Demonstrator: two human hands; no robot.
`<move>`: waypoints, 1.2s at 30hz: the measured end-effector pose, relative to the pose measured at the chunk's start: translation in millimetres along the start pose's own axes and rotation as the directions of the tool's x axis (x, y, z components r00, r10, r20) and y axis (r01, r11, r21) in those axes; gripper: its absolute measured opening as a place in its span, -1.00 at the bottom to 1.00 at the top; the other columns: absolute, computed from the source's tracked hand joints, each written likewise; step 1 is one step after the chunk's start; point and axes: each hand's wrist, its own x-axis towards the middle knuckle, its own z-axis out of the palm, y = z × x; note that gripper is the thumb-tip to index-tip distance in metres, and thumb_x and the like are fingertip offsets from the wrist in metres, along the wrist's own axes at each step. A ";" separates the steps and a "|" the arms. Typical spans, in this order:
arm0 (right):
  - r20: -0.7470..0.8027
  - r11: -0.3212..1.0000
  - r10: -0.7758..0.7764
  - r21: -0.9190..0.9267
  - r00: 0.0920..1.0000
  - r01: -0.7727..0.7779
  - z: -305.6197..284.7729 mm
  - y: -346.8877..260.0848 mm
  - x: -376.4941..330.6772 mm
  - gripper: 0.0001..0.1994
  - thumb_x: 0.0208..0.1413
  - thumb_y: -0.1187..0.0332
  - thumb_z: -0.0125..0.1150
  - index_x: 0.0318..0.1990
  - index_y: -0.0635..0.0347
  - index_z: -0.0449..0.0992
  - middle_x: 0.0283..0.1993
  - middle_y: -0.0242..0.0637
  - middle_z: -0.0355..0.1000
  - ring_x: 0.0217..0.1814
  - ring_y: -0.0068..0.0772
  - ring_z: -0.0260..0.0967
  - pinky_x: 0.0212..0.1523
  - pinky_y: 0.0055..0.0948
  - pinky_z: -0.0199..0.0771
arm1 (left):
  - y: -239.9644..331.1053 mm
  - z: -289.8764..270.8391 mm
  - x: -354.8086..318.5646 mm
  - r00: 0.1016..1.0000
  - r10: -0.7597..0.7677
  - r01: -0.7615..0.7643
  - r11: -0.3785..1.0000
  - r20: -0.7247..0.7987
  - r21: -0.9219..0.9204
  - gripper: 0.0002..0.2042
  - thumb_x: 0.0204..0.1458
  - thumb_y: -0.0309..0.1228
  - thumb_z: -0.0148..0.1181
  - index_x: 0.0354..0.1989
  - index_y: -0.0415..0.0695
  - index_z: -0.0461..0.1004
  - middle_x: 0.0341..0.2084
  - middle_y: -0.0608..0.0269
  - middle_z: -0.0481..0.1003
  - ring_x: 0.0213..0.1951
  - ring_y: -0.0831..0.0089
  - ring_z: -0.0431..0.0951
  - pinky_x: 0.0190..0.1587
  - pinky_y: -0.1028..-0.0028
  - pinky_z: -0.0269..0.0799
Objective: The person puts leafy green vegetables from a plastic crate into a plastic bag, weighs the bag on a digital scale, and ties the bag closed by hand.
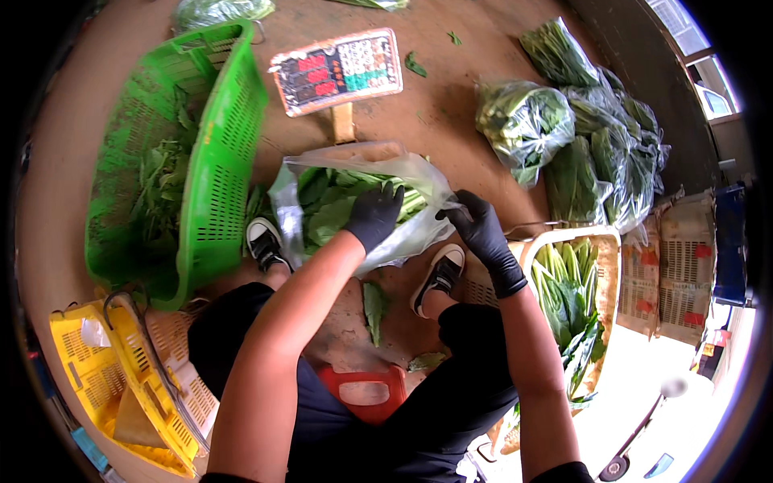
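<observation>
A clear plastic bag [284, 193] full of leafy green vegetables [326, 201] stands between my feet, its mouth spread wide. My left hand [377, 216], in a black glove, reaches inside and lies on the pale stems with its fingers apart. At the bag's right rim, my right hand [477, 229], gloved in black too, pinches the plastic between thumb and fingers. The bag sits on a scale, whose display panel [336, 72] rises on a post just beyond it. The scale's platform is hidden under the bag.
A green crate [229, 137] with some loose leaves stands at left, above yellow crates [121, 378]. Several bagged greens [527, 121] lie at far right. Nearer on the right is a crate of greens [568, 290]. A red stool [378, 390] is beneath me; loose leaves [373, 312] lie on the floor.
</observation>
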 end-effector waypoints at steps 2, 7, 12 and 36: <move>-0.005 0.956 0.036 0.292 0.999 -0.033 -16.2 -17.1 -0.1 -0.74 0.07 0.34 0.01 -0.21 0.40 0.43 -0.38 -0.22 0.45 -0.35 -0.38 0.40 -0.18 -0.45 0.39 | -16.5 38.4 7.2 0.931 0.340 -0.324 0.937 -0.132 0.133 -0.56 -0.04 -0.40 -0.10 0.08 -0.15 0.26 0.09 0.01 0.25 0.07 0.21 0.33 0.06 0.28 0.27; -0.065 0.259 0.051 0.965 0.997 0.049 -52.6 -35.4 0.2 -0.71 0.11 0.29 -0.03 -0.15 0.37 0.38 -0.43 -0.31 0.34 -0.30 -0.37 0.33 -0.04 -0.23 0.33 | 1.2 93.3 -20.3 0.730 0.661 -0.677 0.664 0.173 0.317 -0.53 0.03 -0.38 -0.19 0.19 -0.10 0.18 0.23 0.17 0.11 0.25 0.34 0.10 0.27 0.31 -0.06; -0.098 0.612 0.052 0.790 0.994 0.046 -37.5 -63.9 2.5 -0.73 0.03 0.43 0.00 -0.11 0.37 0.39 -0.30 -0.23 0.42 -0.24 -0.47 0.37 -0.12 -0.56 0.34 | -30.4 149.2 -33.6 0.814 0.544 -0.566 0.662 0.205 0.491 -0.56 0.04 -0.37 -0.13 0.15 -0.13 0.22 0.19 0.13 0.13 0.20 0.32 0.12 0.26 0.39 -0.07; -0.576 0.453 0.689 -0.133 0.440 -0.882 -57.5 165.4 -657.9 -0.65 -0.13 0.11 0.23 -0.39 0.28 0.49 -0.46 0.04 0.44 -0.38 0.06 0.41 -0.34 -0.18 0.38 | 124.5 -137.8 -207.0 0.970 0.231 -0.169 0.858 0.070 -0.485 -0.79 0.11 -0.57 -0.09 -0.10 -0.34 0.37 -0.19 0.04 0.47 -0.11 0.26 0.47 -0.02 0.39 0.33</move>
